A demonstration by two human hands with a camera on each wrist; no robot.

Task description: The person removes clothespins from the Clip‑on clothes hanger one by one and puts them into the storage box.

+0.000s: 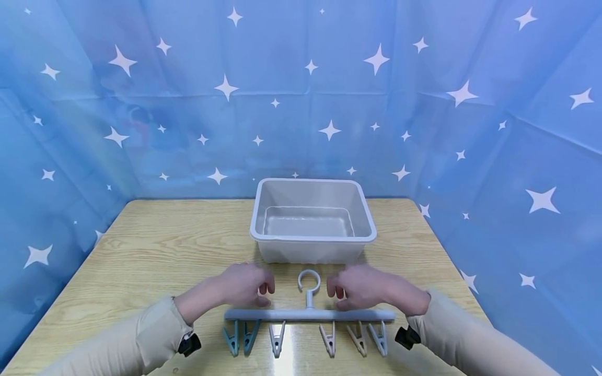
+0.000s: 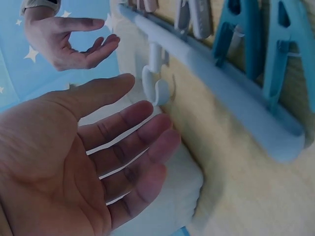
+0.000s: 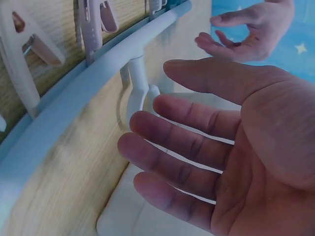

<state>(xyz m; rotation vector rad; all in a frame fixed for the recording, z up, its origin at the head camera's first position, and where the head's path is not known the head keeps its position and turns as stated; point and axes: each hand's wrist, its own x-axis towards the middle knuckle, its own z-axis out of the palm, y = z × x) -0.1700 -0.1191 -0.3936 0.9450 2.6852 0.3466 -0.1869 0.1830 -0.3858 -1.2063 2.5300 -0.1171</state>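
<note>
A pale blue clip hanger (image 1: 310, 315) lies flat on the table, its ring-shaped hook (image 1: 309, 281) pointing at the far side. Along its near edge sit several clothespins: two teal ones (image 1: 251, 337) at the left, and lighter grey, pinkish and beige ones (image 1: 328, 339) further right. My left hand (image 1: 244, 284) hovers left of the hook, with nothing in its loosely bent fingers. On the hook's other side is my right hand (image 1: 361, 287), likewise holding nothing. Both wrist views show the palms bare and the fingertips apart from the hanger bar (image 2: 216, 73).
Behind the hanger stands a light grey plastic bin (image 1: 312, 250) with nothing inside. The wooden table (image 1: 188, 230) ends at a blue curtain (image 1: 282, 130) with white stars, which also runs along both sides.
</note>
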